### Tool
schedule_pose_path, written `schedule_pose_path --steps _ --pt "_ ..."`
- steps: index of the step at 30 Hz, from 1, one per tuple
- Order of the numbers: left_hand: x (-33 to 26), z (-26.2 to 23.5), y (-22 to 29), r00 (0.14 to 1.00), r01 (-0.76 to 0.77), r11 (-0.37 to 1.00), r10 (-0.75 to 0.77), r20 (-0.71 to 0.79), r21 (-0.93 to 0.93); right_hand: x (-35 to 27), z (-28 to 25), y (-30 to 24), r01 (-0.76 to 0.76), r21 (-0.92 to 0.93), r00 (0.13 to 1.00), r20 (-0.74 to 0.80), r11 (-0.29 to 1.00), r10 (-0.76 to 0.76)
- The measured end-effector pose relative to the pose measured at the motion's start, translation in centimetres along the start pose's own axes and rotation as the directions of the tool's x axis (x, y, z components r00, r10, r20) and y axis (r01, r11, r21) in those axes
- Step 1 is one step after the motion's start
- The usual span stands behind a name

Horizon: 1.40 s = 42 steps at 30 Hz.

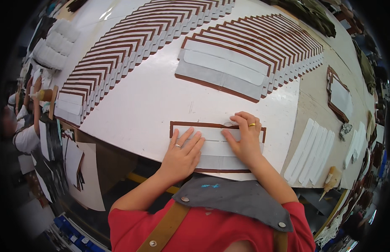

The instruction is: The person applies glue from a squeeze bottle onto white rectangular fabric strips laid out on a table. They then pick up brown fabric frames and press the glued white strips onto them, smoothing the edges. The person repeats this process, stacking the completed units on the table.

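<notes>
In front of me lies a flat rectangular panel (211, 148), pale white and grey with a brown border, near the table's front edge. My left hand (183, 152) rests flat on its left part, fingers spread and holding nothing; it wears a ring. At the panel's upper right, my right hand (245, 140) is closed, its fingers curled against the far brown border. Next to its thumb and forefinger shows a small pale, rounded thing (231, 124), too small to name. The brown border looks bent up there.
Similar panels lie overlapped in a fanned row (224, 61) ahead and another row (115, 52) at left. White strips (310, 151) and a nozzled bottle (330, 180) lie at right, near brown-edged pieces (340, 96). Another person's arm (36, 107) shows at far left.
</notes>
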<state>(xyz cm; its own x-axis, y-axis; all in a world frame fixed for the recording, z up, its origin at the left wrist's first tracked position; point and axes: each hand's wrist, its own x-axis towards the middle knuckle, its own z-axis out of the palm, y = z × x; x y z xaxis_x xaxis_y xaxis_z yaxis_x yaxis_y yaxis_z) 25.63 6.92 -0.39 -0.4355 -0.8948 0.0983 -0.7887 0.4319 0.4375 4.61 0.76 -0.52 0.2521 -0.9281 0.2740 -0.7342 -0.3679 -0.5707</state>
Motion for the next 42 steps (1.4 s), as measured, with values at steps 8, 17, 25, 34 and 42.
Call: schedule_pose_path --steps 8,17,25,34,42 --pt "0.2 -1.1 -0.1 0.994 0.101 0.984 -0.095 0.047 -0.149 -2.7 -2.5 0.1 0.214 0.224 0.916 0.293 0.951 -0.275" --pt "0.8 -3.2 -1.9 0.954 0.286 0.856 -0.294 0.05 -0.429 -1.4 -6.7 3.6 -0.028 -0.056 0.989 0.143 0.998 0.036" --pt "3.6 -5.5 -4.0 0.987 0.146 0.988 -0.143 0.067 -0.046 3.9 -8.0 5.7 -0.147 0.002 0.694 0.712 0.989 0.102" --pt "6.0 -7.2 -5.1 0.86 0.082 0.993 -0.026 0.51 -0.087 2.7 -7.8 3.8 -0.104 0.023 0.767 0.639 0.994 0.066" --pt "9.6 -7.5 -8.6 0.936 0.311 0.601 -0.33 0.125 -0.736 5.7 -8.0 5.7 -0.328 0.175 0.742 0.656 0.928 0.139"
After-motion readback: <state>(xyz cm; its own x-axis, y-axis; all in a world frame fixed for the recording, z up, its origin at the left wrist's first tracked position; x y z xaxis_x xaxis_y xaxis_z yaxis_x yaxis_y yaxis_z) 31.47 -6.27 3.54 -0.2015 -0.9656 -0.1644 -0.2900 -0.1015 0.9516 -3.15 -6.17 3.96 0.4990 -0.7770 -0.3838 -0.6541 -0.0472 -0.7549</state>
